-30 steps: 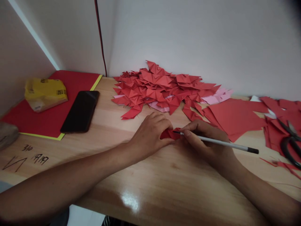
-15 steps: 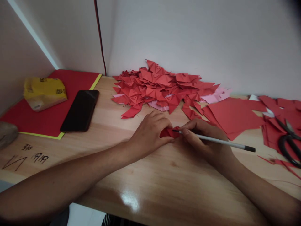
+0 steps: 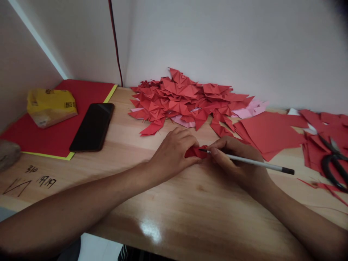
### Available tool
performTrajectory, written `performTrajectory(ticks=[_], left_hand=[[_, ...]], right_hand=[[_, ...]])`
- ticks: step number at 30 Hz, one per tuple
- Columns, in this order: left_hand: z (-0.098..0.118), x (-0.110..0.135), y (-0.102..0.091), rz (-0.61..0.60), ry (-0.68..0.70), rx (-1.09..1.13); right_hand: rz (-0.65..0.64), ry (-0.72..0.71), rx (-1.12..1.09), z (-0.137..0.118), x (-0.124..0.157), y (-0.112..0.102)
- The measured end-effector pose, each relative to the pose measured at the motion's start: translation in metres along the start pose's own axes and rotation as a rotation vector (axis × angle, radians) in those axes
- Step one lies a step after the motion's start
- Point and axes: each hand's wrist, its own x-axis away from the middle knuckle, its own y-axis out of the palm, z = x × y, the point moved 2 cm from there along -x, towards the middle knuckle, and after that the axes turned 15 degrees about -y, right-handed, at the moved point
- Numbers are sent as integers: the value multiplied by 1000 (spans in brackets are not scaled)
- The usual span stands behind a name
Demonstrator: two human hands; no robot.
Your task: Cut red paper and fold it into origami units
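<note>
Pale wood makes up the one table [image 3: 174, 203] you are working at, and along its back sits a single heap [image 3: 187, 98] of folded red paper with some pink, perhaps set there so the space in front of it serves you; its pieces overlap too much to count. Left of the heap lie one red sheet [image 3: 84, 88] and, beneath it, a yellow sheet [image 3: 110, 95], likely parked aside while flat. Right of the heap are the cut papers [image 3: 272, 132], in two loose piles, their number hidden. In front of the heap your two hands meet: your left hand [image 3: 178, 148] curls closed, thumb opposite fingers, seemingly to steady what it pinches, while your right hand [image 3: 244, 150] holds a narrow writing grip, probably for fine control. Left of the heap and nearer you, one phone [image 3: 92, 127] lies across the red sheet's edge; farther left, one yellow packet [image 3: 53, 107] rests on that sheet, maybe weighting it. One pair of scissors [image 3: 331, 157] lies far right of the heap. Your right hand holds one pen [image 3: 272, 166], and your left, one small paper [image 3: 194, 152], in front of the heap; whether the tip touches it, you can't tell here.
</note>
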Motion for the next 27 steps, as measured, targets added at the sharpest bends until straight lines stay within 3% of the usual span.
performTrajectory(ticks=[27], left_hand=[[0, 0, 0, -11, -8, 4]], right_hand=[[-12, -6, 16, -3, -1, -1]])
